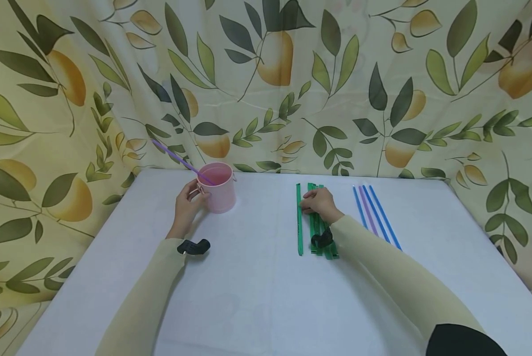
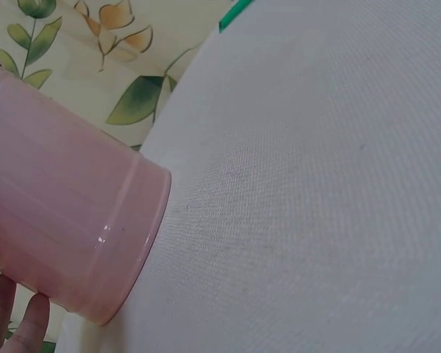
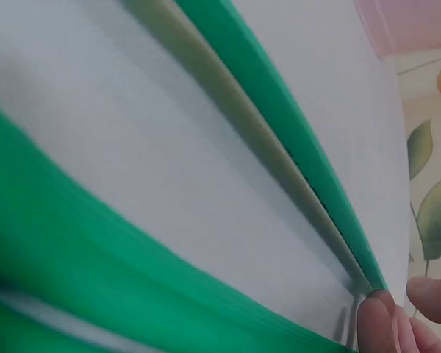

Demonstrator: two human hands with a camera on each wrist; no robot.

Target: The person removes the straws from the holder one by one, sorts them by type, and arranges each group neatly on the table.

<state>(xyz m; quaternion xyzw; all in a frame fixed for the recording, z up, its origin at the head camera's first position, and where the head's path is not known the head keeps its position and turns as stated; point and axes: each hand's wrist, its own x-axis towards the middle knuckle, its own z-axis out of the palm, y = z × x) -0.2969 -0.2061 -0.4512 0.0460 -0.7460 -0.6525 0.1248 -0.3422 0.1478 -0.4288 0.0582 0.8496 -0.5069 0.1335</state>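
On the left of the table, my left hand [image 1: 188, 205] holds a small pink bucket [image 1: 223, 195] by its left side. In the left wrist view, its fingers curl against the bucket's wall [image 2: 66, 184]. A purple straw [image 1: 174, 155] leans out of the bucket to the upper left. My right hand [image 1: 321, 203] is over a bunch of long green strips [image 1: 317, 227], its fingertips at a separate green strip [image 1: 299, 220] left of them. In the right wrist view, a fingertip [image 3: 376, 316] meets this strip's end [image 3: 309, 162], while the thumb [image 3: 430, 296] stands slightly apart.
Several blue and purple straws [image 1: 379, 215] lie side by side right of the green strips, partly behind the right forearm. A white cloth covers the table [image 1: 248, 287]. Behind it hangs a curtain [image 1: 266, 113] printed with leaves and fruit.
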